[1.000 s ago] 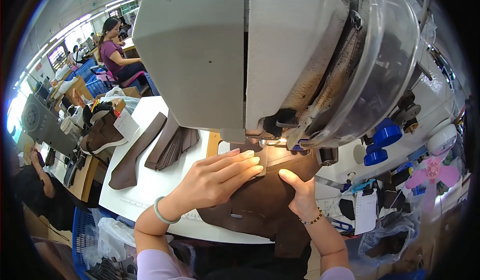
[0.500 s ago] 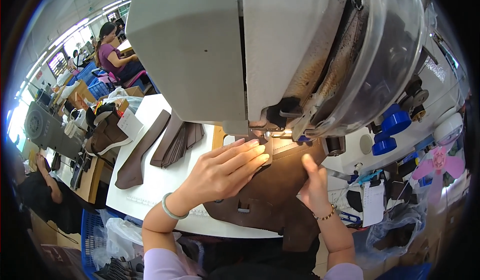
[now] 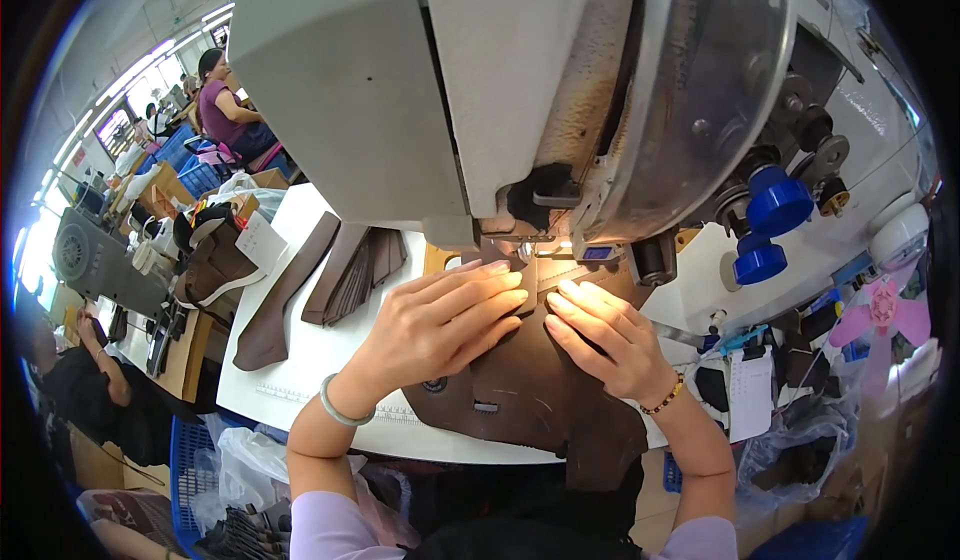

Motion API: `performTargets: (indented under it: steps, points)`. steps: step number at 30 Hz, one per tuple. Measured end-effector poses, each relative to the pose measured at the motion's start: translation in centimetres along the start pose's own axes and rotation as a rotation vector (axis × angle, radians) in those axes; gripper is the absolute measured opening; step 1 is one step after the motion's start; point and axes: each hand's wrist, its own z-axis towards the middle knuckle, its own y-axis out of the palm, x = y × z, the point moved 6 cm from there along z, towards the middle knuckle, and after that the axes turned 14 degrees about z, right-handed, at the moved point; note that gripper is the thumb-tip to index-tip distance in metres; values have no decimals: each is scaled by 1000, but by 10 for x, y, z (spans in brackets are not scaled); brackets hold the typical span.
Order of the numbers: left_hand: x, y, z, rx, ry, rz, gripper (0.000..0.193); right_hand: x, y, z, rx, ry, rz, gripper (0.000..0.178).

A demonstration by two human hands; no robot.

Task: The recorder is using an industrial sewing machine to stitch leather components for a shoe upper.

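Observation:
A dark brown leather-like panel point(image 3: 525, 385) lies under the needle area of a large grey sewing machine point(image 3: 345, 100), its near end hanging over the table's front edge. A row of stitching runs across its far part, and a small slot shows near its left side. My left hand point(image 3: 445, 310) rests on the panel's left side, fingers stretched together toward the lit needle area point(image 3: 525, 250). Flat on the panel to the right lies my right hand point(image 3: 612, 340), its fingers extended toward the needle. A brown edge shows beside my left fingertips; whether it is a separate piece is unclear.
On the white table point(image 3: 310, 365) lie a long brown strip point(image 3: 285, 295) and a fanned stack of brown strips point(image 3: 355, 278). A brown shoe point(image 3: 215, 265) stands farther left. Blue knobs point(image 3: 778, 205) and a pink fan point(image 3: 882, 312) are at right. A blue basket point(image 3: 185, 470) stands below left.
My right hand has moved up and left from the panel's right edge onto its surface, close to the needle. My left hand stays on the panel. The view has shifted slightly.

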Motion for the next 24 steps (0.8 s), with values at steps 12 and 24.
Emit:
performTargets:
  steps: [12,24]
  points:
    - [1,2,0,32,-12,-5,23,-2,-3,-3,61,0,111,24]
    - [8,1,-4,54,14,51,25,-4,-4,2,59,10,118,24]
